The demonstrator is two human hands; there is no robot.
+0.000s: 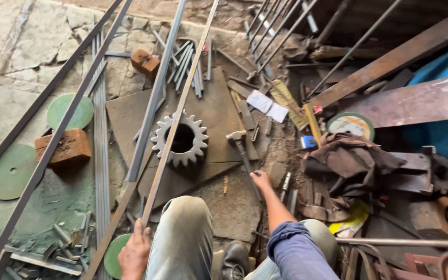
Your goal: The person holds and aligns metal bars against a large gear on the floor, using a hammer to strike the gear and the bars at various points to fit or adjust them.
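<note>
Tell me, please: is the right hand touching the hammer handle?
Touching. The head view shows the right hand with its fingers on the lower end of the hammer handle; no gap shows between them.

Rod (175,124) lies across gear (180,139) (hammer (242,153) right).

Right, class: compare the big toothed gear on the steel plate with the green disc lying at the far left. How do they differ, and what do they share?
The gear is pale grey metal; the green disc is flat and green.
The gear is thick with teeth around its rim; the disc is thin and smooth-edged.
The gear's centre hole is wide; the disc's is tiny.
A long bar held by the left hand crosses the gear; another bar crosses the disc's edge.
Both are round and lie flat.
</note>
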